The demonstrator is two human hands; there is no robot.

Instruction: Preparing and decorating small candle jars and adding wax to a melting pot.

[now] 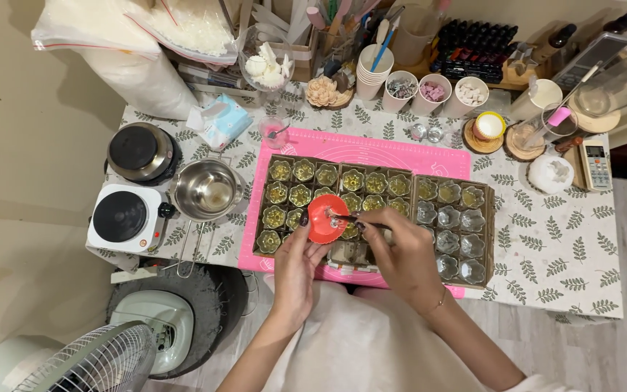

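**Q:** Your fingers, what are they doing here?

**A:** The fingers of my left hand (295, 265) are curled around a small red dish (326, 218), holding it just above the cardboard tray (490, 232). My right hand (400, 254) is pinched shut on a thin pair of tweezers (361, 220), whose tip reaches into the dish. What sits at the tip is too small to tell.

**Q:** And beneath them?

**A:** Rows of small flower-shaped glass cups (448, 240) fill the tray. Those on the left hold something yellow-green; those on the right look clear. The tray lies on a pink mat (393, 151) over a leaf-patterned tablecloth (567, 239).

**Q:** What surrounds the work?

**A:** To my left, a steel pot (207, 190) stands beside a white hot plate (123, 217), with a second, round burner (141, 152) behind it. Paper cups (429, 93) line the far edge of the table, and a remote control (596, 165) lies at the right. A fan (85, 361) stands on the floor, lower left.
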